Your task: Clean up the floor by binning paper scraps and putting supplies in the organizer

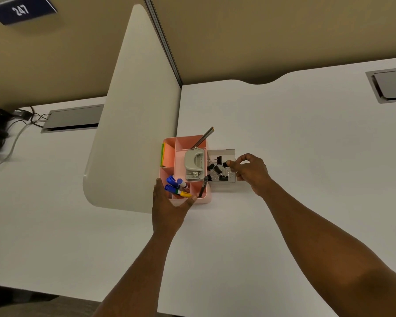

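A pink organizer (201,197) stands on the white surface (284,133) against a divider panel (135,110). The left hand (169,207) cups its near corner, fingers spread along the side and thumb on the front wall. Inside are a gray hole punch (194,164), markers (175,186), pencils (205,136) and sticky notes (163,155). Just beside it, a clear tray (226,153) holds black binder clips (216,170). The right hand (249,170) hovers over the tray, fingers pinching what looks like one clip (225,164).
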Available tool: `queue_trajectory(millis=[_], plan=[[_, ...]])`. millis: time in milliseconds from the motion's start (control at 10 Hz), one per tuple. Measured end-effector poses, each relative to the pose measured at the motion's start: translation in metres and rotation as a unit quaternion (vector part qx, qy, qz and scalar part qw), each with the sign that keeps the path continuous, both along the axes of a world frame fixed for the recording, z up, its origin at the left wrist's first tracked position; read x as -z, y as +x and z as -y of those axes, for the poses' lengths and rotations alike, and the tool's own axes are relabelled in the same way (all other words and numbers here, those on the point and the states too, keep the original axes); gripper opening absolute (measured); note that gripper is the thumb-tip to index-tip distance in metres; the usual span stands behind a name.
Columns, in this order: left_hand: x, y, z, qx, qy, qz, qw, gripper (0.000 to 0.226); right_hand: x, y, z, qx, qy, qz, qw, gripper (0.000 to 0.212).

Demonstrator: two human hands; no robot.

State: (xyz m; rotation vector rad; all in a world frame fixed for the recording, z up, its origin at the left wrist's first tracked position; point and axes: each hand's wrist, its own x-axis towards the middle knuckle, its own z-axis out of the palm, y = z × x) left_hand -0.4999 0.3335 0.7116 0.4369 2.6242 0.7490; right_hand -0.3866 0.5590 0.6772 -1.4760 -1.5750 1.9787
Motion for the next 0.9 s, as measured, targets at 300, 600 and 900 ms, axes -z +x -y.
queue_trajectory(millis=[300,600,900], plan=[[0.001,0.000,0.000,-0.005,0.002,-0.006,1.000,0.116,-0.007,-0.030,0.034,-0.102,-0.018,-0.024,0.994,0.017],[-0.001,0.000,0.000,0.007,-0.003,-0.006,1.000,0.115,-0.013,-0.018,0.071,-0.170,0.078,0.015,0.982,0.036],[-0.014,0.022,0.027,0.041,0.043,-0.019,0.998,0.111,-0.023,0.042,0.101,-0.146,0.199,0.084,0.965,0.032]])
